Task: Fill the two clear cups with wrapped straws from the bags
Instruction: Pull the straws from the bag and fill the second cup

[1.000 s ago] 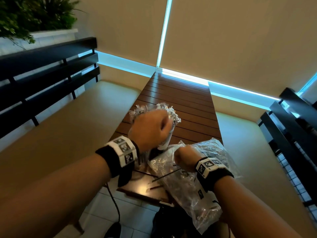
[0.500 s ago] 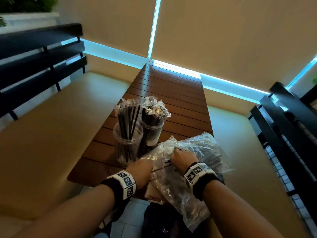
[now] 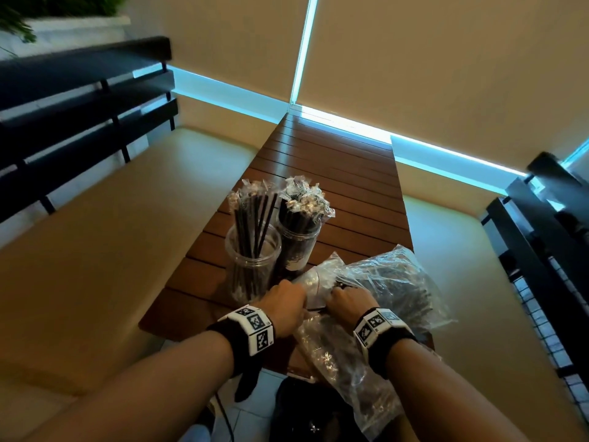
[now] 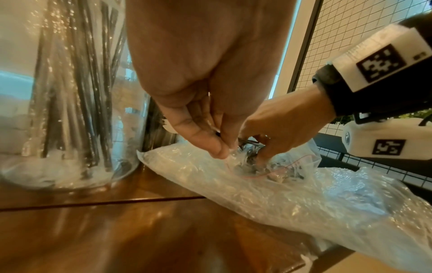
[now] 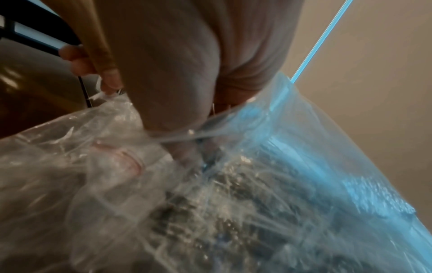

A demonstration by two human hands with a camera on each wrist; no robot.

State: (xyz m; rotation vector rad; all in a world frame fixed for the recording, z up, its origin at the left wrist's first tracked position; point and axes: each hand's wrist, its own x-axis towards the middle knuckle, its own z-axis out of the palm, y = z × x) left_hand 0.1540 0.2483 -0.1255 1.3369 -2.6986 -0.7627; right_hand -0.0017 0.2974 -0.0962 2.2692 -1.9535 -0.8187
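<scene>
Straws (image 3: pixel 387 283) lie bagged at the desk's near edge; left hand (image 3: pixel 283 306) pinches the bag mouth (image 4: pixel 230 158), right hand (image 3: pixel 349 301) grips straws inside: lift them out together.

Dim, warm interior. Cool cyan daylight enters through narrow gaps around the beige roller blinds (image 3: pixel 430 68) and casts a pale sheen along the far end of the brown slatted wooden table (image 3: pixel 334 173). Head view: wide-angle curvature bends the edges; the upper left corner is smeared. Left wrist view: specular sparkle on the near clear plastic cup (image 4: pixel 70 110). Right wrist view: motion-blurred, the crinkled transparent plastic bag (image 5: pixel 257 194) tinted blue.
</scene>
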